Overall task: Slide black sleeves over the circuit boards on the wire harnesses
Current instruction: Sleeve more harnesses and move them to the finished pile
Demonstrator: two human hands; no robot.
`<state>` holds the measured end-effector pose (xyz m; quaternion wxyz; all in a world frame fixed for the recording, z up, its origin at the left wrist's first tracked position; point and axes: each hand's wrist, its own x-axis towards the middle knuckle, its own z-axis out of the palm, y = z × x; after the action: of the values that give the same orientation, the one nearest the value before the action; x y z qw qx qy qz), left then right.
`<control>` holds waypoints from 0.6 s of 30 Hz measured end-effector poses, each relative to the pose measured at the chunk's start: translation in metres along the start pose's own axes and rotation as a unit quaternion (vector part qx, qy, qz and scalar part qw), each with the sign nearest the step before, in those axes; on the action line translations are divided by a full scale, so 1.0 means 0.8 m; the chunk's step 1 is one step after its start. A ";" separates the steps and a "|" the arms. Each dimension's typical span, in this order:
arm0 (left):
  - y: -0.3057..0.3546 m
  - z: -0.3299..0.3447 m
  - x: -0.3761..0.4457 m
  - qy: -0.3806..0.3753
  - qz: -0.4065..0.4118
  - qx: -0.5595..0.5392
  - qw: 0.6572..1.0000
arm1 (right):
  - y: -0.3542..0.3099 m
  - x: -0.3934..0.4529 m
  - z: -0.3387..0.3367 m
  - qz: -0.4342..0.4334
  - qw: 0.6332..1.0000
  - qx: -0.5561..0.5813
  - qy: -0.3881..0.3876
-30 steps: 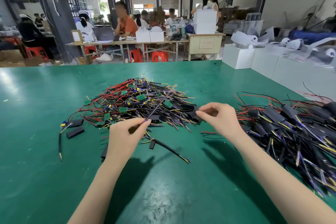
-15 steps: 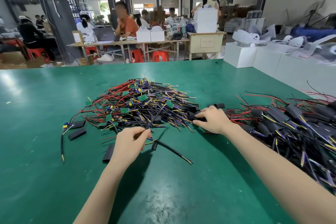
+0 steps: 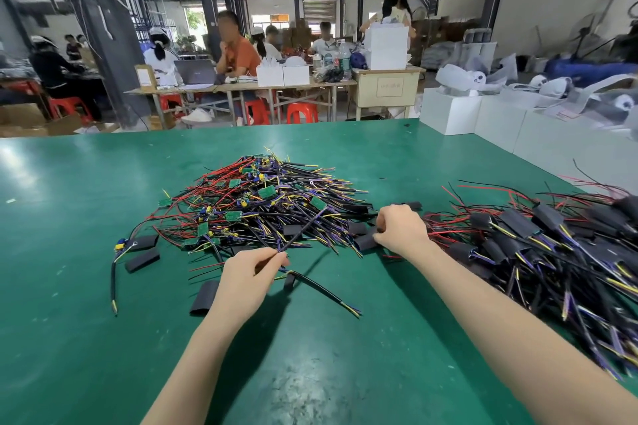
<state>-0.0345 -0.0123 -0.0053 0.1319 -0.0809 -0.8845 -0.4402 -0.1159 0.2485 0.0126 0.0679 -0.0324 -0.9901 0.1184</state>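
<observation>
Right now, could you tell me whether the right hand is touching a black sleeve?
Touching: the head view shows the right hand with fingertips closed on a black sleeve lying on the table.

The left hand (image 3: 249, 275) pinches one wire harness (image 3: 301, 231), a thin dark bundle that rises from the grip up and away toward a green circuit board (image 3: 318, 203) at its far end. Behind this grip lies the heap of bare harnesses (image 3: 262, 203): red, black, purple and yellow wires, tangled, with small green boards uncovered among them. The right hand (image 3: 400, 229) closes its fingertips on a flat black sleeve (image 3: 366, 241) at the heap's right edge. More loose sleeves lie flat near both grips (one (image 3: 204, 297) just left of the left wrist). Right of the right hand lies the pile of sleeved harnesses (image 3: 538, 245), boards already covered in black.
</observation>
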 end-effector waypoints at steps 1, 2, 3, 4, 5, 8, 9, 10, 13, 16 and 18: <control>0.000 -0.001 0.000 0.003 0.002 0.000 1.000 | -0.002 0.002 0.000 0.000 1.000 -0.007 0.000; -0.001 -0.002 0.000 0.006 0.003 0.002 1.000 | -0.004 0.003 -0.002 0.001 1.000 -0.011 -0.007; -0.001 -0.002 0.001 0.010 0.005 0.004 1.000 | -0.004 0.005 -0.003 -0.002 1.000 -0.012 -0.013; -0.002 -0.002 0.001 0.012 0.005 0.007 1.000 | -0.004 0.006 -0.005 -0.002 1.000 -0.011 -0.024; -0.002 -0.002 0.001 0.014 0.006 0.009 1.000 | -0.003 0.008 -0.006 -0.005 0.999 -0.012 -0.032; -0.003 -0.001 0.002 0.014 0.009 0.018 1.000 | -0.006 0.009 -0.011 -0.015 0.998 -0.028 -0.061; -0.004 0.000 0.002 0.013 0.010 0.020 1.000 | -0.008 0.009 -0.013 -0.020 0.997 -0.036 -0.070; -0.004 0.000 0.002 0.012 0.012 0.020 1.000 | -0.009 0.009 -0.013 -0.018 0.996 -0.040 -0.081; -0.007 0.000 0.002 0.010 0.014 0.018 1.000 | -0.010 0.009 -0.017 -0.026 0.994 -0.061 -0.092; -0.009 -0.001 0.003 0.007 0.021 0.018 1.000 | -0.010 0.008 -0.017 -0.024 0.994 -0.071 -0.083; -0.010 -0.002 0.003 -0.004 0.024 0.012 1.000 | -0.011 0.006 -0.015 -0.020 0.995 -0.076 -0.063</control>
<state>-0.0385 -0.0185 -0.0097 0.1401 -0.1020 -0.8882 -0.4256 -0.1191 0.2431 0.0269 0.0049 -0.0102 -0.9990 0.0435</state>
